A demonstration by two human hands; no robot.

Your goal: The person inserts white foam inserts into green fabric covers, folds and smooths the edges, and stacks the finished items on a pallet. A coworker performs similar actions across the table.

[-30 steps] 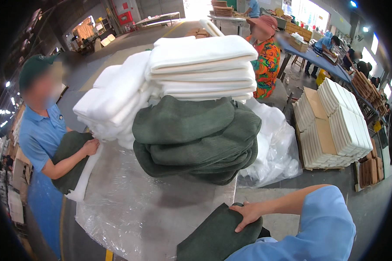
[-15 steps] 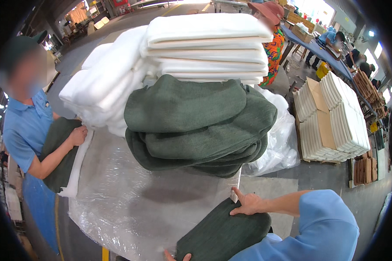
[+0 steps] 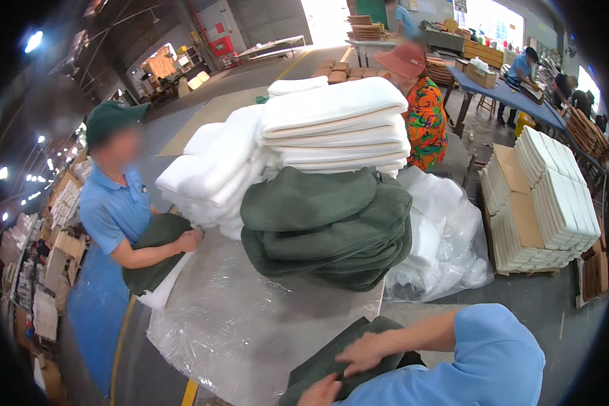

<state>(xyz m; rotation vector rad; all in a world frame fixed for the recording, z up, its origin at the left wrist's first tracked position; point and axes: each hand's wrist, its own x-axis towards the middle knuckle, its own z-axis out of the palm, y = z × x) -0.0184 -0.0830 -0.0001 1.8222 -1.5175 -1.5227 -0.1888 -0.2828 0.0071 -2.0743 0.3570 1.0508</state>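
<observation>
Right hand [image 3: 362, 353]: yours, palm down on the green cloth, forearm reaching it from 3 o'clock, fingers parted a little and aimed toward 8 to 9 o'clock; you may or may not be pinching cloth, I cannot tell.
Left hand [image 3: 320, 391]: yours, just beside the right one at its 7 to 8 o'clock, partly cut off by the lower edge, fingers over the cloth toward 1 to 2 o'clock; I cannot tell whether it grips.
Green cloth [image 3: 307, 369]: under both your hands at 5 to 6 o'clock in your view, overlapping the near end of the table; its long axis runs from 2 to 8 o'clock, with the upper end pointing to 2 and the lower end running out of view.
Blue sleeve [image 3: 470, 358]: yours, at 4 to 5 o'clock, hiding the cloth's near side.
Table [image 3: 243, 331]: grey, wrapped in clear plastic.
Green pile [image 3: 325, 227]: mid-view, at 12 o'clock from your cloth, its long axis roughly 9 to 3.
White padding [image 3: 335, 128]: folded layers stacked behind the pile at 12 o'clock, with more at 10.
Plastic bag [image 3: 443, 247]: clear, white stuff inside, at the pile's 3 to 4 o'clock.
Co-worker [image 3: 111, 203]: at your 9 o'clock, one hand at another green piece [image 3: 149, 254].
</observation>
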